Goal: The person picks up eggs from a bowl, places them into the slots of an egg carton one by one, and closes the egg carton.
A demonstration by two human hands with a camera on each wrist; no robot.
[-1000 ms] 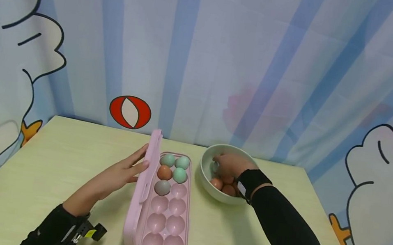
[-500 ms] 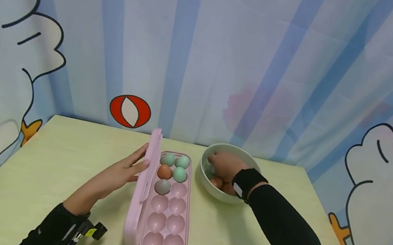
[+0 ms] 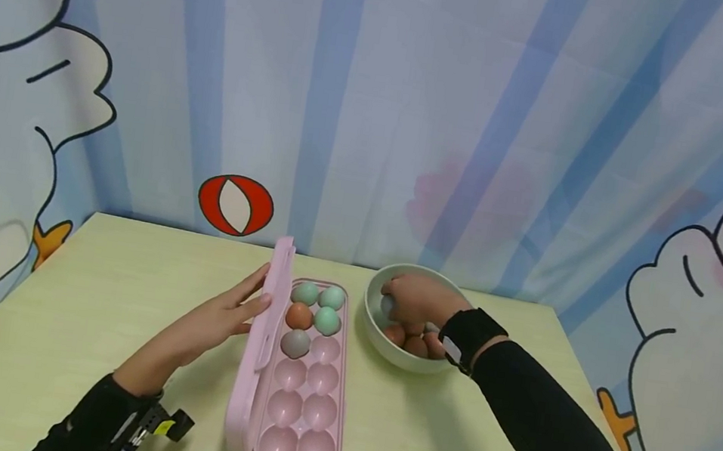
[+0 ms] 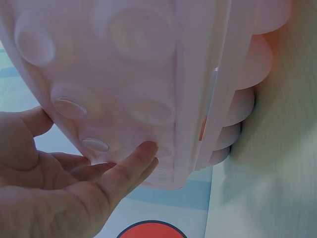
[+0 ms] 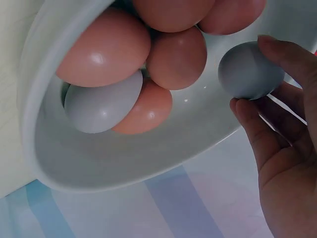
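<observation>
A pink egg carton (image 3: pixel 302 401) lies with its lid (image 3: pixel 260 349) raised on the left side. My left hand (image 3: pixel 211 324) rests against the outside of that lid, its fingers nearly straight, as the left wrist view shows. Inside the pale green bowl (image 3: pixel 371 318), my right hand (image 3: pixel 420 299) pinches a grey-blue egg (image 5: pixel 250 71) between thumb and fingertips. Several brown eggs (image 5: pixel 177 58) and a whitish egg (image 5: pixel 103 104) lie in the bowl around it. Far cups of the carton hold green eggs (image 3: pixel 327 321), a brown egg (image 3: pixel 299 316) and a grey egg (image 3: pixel 295 343).
Both carton and bowl stand on a pale yellow table (image 3: pixel 120 285), the bowl to the carton's right near the back edge. A striped cartoon-print curtain (image 3: pixel 377 106) hangs behind the table. A small black device (image 3: pixel 174 423) sits on the left wrist.
My right hand has shifted slightly left within the bowl, and a grey-blue egg shows in its fingers. The left hand and carton stay as they were.
</observation>
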